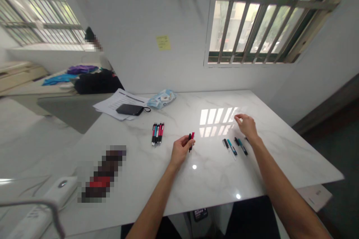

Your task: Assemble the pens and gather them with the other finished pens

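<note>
My left hand (181, 149) is closed around a red and black pen (191, 140) just above the white marble table (196, 179). My right hand (246, 126) hovers over the table further right with its fingers loosely curled, holding nothing. Just beside and below it lie several loose pens (235, 146), teal and black. To the left of my left hand a tidy row of several red, teal and black pens (157, 133) lies side by side.
At the back of the table lie a stack of papers (117, 104), a black pouch (130, 109) on top of it and a blue-white plastic packet (162, 99). A white power strip (42, 205) sits near the front left. A wall with barred windows stands behind.
</note>
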The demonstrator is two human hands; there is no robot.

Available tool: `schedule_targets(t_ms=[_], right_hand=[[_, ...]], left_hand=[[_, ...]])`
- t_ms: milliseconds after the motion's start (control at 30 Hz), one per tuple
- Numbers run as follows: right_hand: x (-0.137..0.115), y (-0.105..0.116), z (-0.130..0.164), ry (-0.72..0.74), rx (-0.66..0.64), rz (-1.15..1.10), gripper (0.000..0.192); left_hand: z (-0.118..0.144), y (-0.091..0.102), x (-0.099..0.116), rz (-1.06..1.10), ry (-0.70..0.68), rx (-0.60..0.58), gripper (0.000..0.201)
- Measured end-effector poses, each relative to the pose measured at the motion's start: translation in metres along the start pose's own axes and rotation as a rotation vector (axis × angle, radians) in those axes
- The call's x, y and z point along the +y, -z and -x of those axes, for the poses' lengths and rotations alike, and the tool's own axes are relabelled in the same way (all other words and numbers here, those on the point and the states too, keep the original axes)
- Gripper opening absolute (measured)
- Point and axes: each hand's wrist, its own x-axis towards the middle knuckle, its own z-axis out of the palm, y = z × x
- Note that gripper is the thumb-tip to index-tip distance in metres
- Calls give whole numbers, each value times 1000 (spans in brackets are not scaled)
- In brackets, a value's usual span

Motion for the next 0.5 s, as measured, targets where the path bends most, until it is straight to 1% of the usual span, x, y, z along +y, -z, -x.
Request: schedule_targets(t_ms=[33, 100, 167, 233, 300, 367, 433, 500], right_hand=[[19, 4, -12, -46, -17, 130, 32], [49, 6, -27, -141, -94, 266, 32], [65, 3, -30, -171, -136, 304, 29], [69, -3, -28, -166, -123, 295, 25], [64, -10, -25, -164, -106, 281, 24], [52, -15, -24, -140, -106, 228, 25], [33, -20, -24, -70, -94, 59, 26], [7, -26, -22, 7, -56, -211, 31]], left_hand=[[-1, 0, 0, -4, -6, 4, 43], [-2, 1, 0, -3, -18, 17, 44], [-3, 1, 0, 16, -27, 31, 45], [-3, 2, 0, 42, -30, 42, 45], [-3, 4, -1, 48, -28, 46, 45], [-3, 5, -2, 26, -36, 46, 45], [-3, 5, -4, -5, -55, 26, 43], [-4, 4, -7, -30, -66, -7, 41]])
